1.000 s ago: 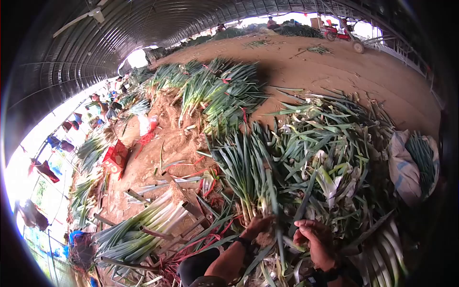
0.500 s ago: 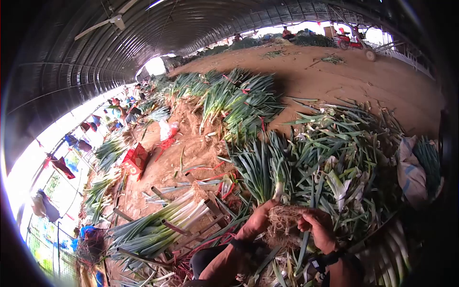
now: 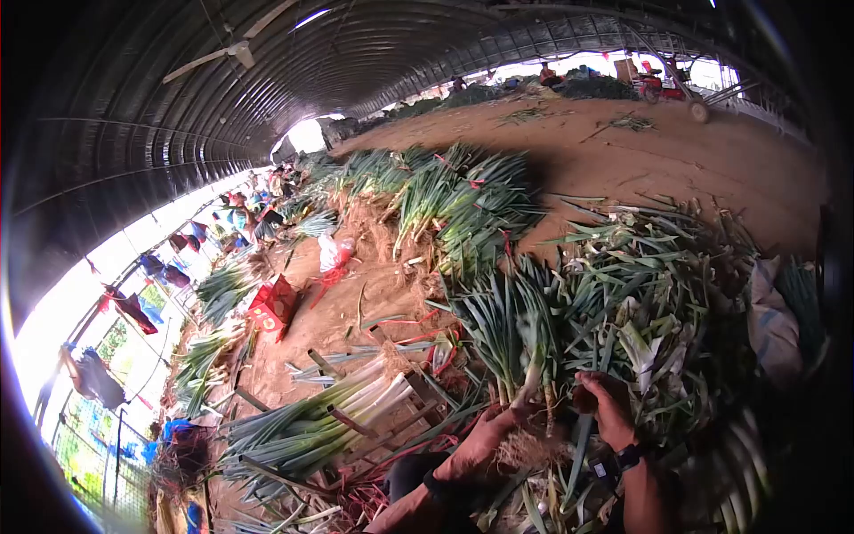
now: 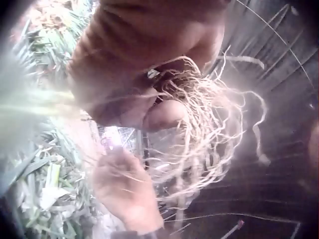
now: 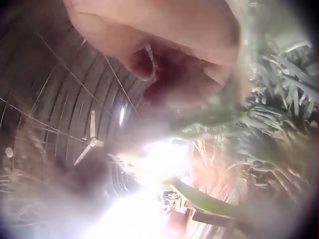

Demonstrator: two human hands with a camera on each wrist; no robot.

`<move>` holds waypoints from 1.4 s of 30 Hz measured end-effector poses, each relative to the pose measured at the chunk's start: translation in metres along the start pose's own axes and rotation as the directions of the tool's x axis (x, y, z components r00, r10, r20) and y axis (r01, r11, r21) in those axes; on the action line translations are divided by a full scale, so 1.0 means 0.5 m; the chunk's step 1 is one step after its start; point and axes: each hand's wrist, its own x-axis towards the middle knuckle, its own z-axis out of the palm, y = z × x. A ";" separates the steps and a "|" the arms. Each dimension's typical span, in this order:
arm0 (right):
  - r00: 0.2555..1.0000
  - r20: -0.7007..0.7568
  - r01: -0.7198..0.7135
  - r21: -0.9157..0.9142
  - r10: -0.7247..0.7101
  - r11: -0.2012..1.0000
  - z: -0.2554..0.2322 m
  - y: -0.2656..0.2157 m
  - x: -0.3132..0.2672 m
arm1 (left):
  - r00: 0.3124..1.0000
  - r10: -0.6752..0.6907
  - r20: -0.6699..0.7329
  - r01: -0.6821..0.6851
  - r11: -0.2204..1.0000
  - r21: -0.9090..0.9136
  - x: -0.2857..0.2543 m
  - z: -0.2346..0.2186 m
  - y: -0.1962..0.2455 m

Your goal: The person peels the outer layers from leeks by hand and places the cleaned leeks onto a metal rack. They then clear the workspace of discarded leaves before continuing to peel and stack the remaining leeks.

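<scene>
My left hand point(image 3: 494, 427) grips a long green onion point(image 3: 532, 369) low on its stem, just above the roots. The onion stands tilted, leaves pointing away from me. Its tangled pale roots point(image 4: 209, 132) hang below the fist in the left wrist view. My right hand point(image 3: 609, 408) is a little to the right of the roots, raised over the leaf pile, with fingers loosely bent and nothing seen between them. In the right wrist view, the thumb and bent fingers point(image 5: 174, 82) appear close up, with blurred green leaf beyond. More green onions point(image 3: 489, 329) lie just ahead of the left hand.
A wooden rack point(image 3: 351, 420) holding white-stemmed onions stands at my left, with red ties point(image 3: 369, 481) beside it. Loose trimmed leaves point(image 3: 640, 285) heap up on my right, next to a woven sack point(image 3: 772, 325). Tied bundles point(image 3: 480, 200) and a red box point(image 3: 274, 307) sit farther off.
The view has swung left and up. My left hand took hold of the green onion and raised its roots into view. My right hand came to the roots, then drew away to the right.
</scene>
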 end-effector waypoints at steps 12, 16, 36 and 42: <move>0.987 -0.068 -0.122 0.295 0.148 0.948 -0.005 0.038 0.041 | 0.842 0.130 0.524 -0.309 0.912 0.271 0.018 0.006 -0.386; 0.993 0.006 -0.114 0.392 0.121 0.913 0.005 0.001 0.019 | 0.969 0.021 0.245 -0.116 0.917 0.381 0.038 0.034 -0.098; 0.881 0.291 0.459 -0.721 -0.374 0.519 -0.100 0.114 0.021 | 0.976 0.205 -0.068 -0.215 0.954 -0.210 0.238 0.041 -0.234; 0.972 -0.190 0.115 -0.126 -0.138 0.985 -0.024 -0.024 0.043 | 0.906 0.076 0.416 -0.158 0.974 0.165 0.128 -0.005 -0.365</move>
